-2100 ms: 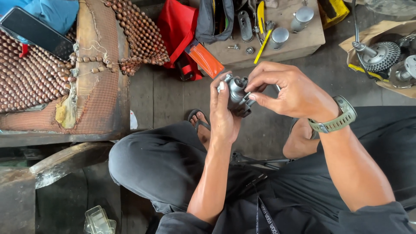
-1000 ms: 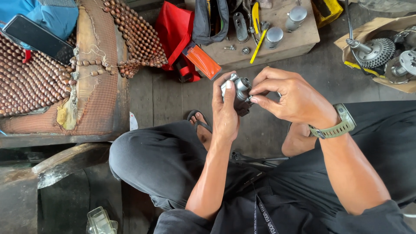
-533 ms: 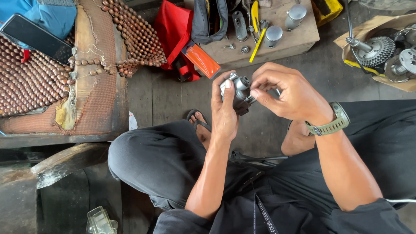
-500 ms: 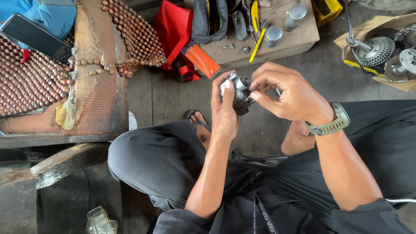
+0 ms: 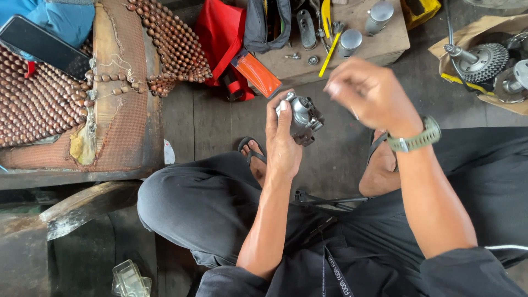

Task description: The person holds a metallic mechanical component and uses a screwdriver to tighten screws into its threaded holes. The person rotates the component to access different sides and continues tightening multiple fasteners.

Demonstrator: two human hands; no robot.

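A small metal part [image 5: 301, 116], grey cast stuff with dark fittings, is gripped in the left hand [image 5: 283, 140] near the middle of the frame, thumb on one side and fingers [image 5: 273, 113] wrapped round the back. It's held up in the air over the floor, above a sandalled foot [image 5: 254, 159], touching nothing else.

The right hand [image 5: 369, 93] is off the part, just to the right and a bit higher, blurred. Its fingers look loosely curled with the tips pinched together; whether anything tiny is held in them can't be told. A green watch [image 5: 417, 138] is worn on that wrist.

Handling guess: the part looks stiff and dense, heavy for its size, probably a bit oily, so slippery. It's best taken by the rounded body, not by the little fittings sticking out on the right side.

Further out: a low wooden tabletop [image 5: 385, 47] at the top of the frame, with two metal cans [image 5: 350, 41], a yellow tool [image 5: 329, 55] and loose screws. An orange box [image 5: 256, 72] and a red bag [image 5: 220, 33] are seen left of it. A beaded mat [image 5: 44, 104] with a phone [image 5: 41, 47] on it fills the upper left. A toothed metal disc [image 5: 487, 61] sits on cardboard, upper right.
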